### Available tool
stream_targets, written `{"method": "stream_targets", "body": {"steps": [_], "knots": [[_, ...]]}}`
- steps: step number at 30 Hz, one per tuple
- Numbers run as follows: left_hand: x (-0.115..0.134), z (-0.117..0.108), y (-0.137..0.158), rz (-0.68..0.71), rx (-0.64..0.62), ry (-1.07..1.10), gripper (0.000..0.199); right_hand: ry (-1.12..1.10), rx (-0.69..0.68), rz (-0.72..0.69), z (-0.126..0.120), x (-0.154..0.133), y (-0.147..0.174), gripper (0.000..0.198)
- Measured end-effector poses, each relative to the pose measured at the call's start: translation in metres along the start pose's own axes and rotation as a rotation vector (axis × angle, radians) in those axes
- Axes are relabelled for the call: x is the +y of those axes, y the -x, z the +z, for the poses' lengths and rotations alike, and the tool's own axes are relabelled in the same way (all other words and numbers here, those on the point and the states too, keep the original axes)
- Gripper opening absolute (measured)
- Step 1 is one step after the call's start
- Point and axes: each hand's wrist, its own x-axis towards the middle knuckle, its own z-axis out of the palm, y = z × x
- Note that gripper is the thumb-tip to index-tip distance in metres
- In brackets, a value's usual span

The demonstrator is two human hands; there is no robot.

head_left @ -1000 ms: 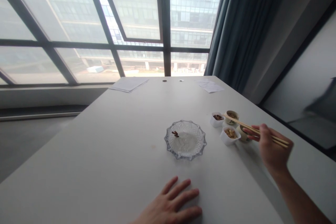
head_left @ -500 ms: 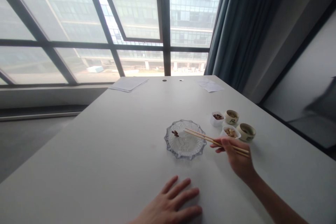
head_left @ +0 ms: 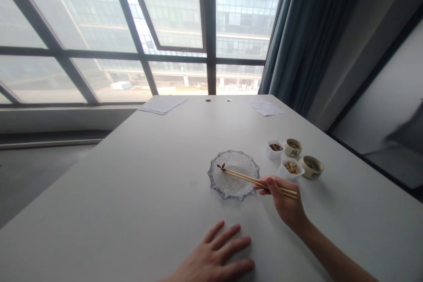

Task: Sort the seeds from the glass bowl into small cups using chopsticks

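My right hand (head_left: 280,196) is closed around a pair of wooden chopsticks (head_left: 244,177). Their tips are close together at a few small dark brown pieces (head_left: 220,166), perhaps seeds, in the left part of a clear scalloped glass dish (head_left: 233,194). Whether the tips grip a piece, I cannot tell. My left hand (head_left: 220,251) lies on the white table (head_left: 132,194) in front of the dish, fingers spread and holding nothing.
Right of the dish stand a white cup of dark pieces (head_left: 274,152), a white cup of light tan pieces (head_left: 289,170) and two cream ceramic cups (head_left: 292,147) with dark markings. Paper sheets (head_left: 163,104) lie at the table's far left, another sheet (head_left: 267,108) at the far right.
My right hand has moved left, bringing the chopstick tips from the dish's middle to the dark pieces. The tips have come closer together. My left hand has stayed in place.
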Motion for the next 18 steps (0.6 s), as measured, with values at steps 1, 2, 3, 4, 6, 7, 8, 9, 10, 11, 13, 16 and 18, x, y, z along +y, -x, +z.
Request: {"method": "stream_targets", "body": {"steps": [1, 2, 3, 4, 6, 7, 8, 9, 10, 11, 13, 16, 18], "knots": [[0.000, 0.000, 0.000, 0.001, -0.002, 0.001, 0.051, 0.000, 0.009, -0.002, 0.000, -0.001, 0.000, 0.035], [0.000, 0.000, 0.000, 0.003, -0.006, 0.003, 0.051, 0.000, 0.017, -0.006, -0.001, -0.002, -0.001, 0.035], [0.000, -0.001, 0.000, 0.004, -0.011, 0.005, 0.052, 0.000, 0.027, -0.013, -0.002, -0.004, -0.002, 0.035], [-0.001, -0.001, 0.000, 0.004, -0.014, 0.008, 0.052, 0.000, 0.044, -0.023, -0.004, -0.006, -0.003, 0.035], [-0.001, -0.003, 0.000, 0.006, -0.013, 0.014, 0.050, -0.001, 0.109, -0.041, -0.012, -0.011, -0.007, 0.035], [-0.001, -0.004, 0.000, 0.005, -0.013, 0.017, 0.049, -0.001, 0.161, -0.047, -0.017, -0.014, -0.010, 0.036], [-0.001, -0.004, 0.000, 0.005, -0.017, 0.019, 0.049, 0.002, 0.224, -0.050, -0.025, -0.017, -0.012, 0.036], [-0.001, -0.005, -0.001, 0.005, -0.022, 0.020, 0.049, 0.005, 0.294, -0.050, -0.034, -0.020, -0.016, 0.037], [-0.001, -0.005, -0.001, 0.004, -0.029, 0.021, 0.049, 0.011, 0.364, -0.050, -0.044, -0.022, -0.019, 0.038], [-0.001, -0.005, -0.001, 0.003, -0.037, 0.021, 0.050, 0.014, 0.432, -0.049, -0.056, -0.023, -0.023, 0.039], [-0.001, -0.004, -0.001, -0.001, -0.048, 0.018, 0.053, 0.024, 0.580, -0.052, -0.078, -0.024, -0.031, 0.040], [-0.001, -0.004, -0.001, 0.004, -0.066, 0.014, 0.057, 0.045, 0.693, -0.067, -0.104, -0.022, -0.040, 0.043], [-0.002, -0.003, -0.001, 0.010, -0.057, 0.011, 0.056, 0.064, 0.702, -0.073, -0.112, -0.019, -0.044, 0.045]]}}
